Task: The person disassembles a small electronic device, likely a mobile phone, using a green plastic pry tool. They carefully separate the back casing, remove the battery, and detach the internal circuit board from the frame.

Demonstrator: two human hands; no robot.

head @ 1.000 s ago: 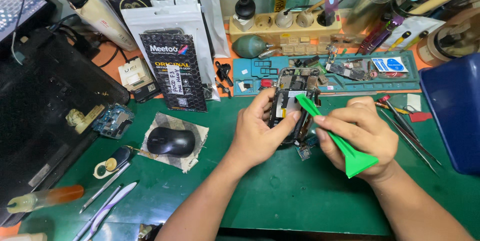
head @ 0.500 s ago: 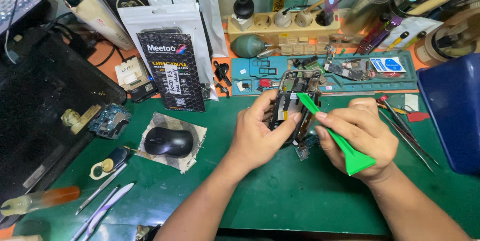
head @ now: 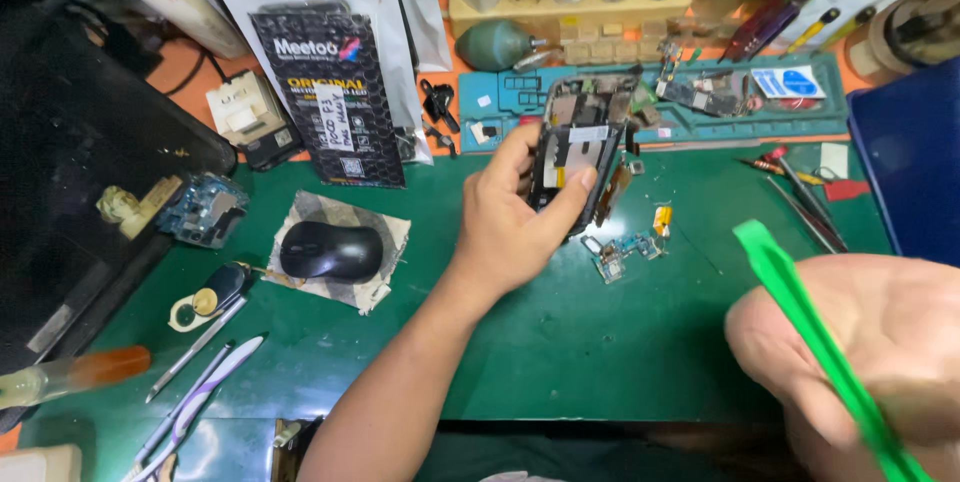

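Left hand (head: pixel 515 217) holds the opened phone (head: pixel 578 147) just above frame centre, grip wrapped round it: thumb across the lower edge, fingers behind, insides facing up, lifted off the green surface (head: pixel 600 342). Right hand (head: pixel 860 342) at 4 o'clock, close to the camera and blurred, grip closed on a green plastic pry tool (head: pixel 800 307) whose tip points to 11 o'clock, well apart from the phone. Small flex parts (head: pixel 625 247) lie on the surface just below the phone. Black mouse (head: pixel 330 250) on a cloth at 9 o'clock. Black parts packet (head: pixel 330 92) at 11 o'clock. Teal parts tray (head: pixel 780 112) at 1 o'clock. Tweezers (head: pixel 195 402) at 8 o'clock.
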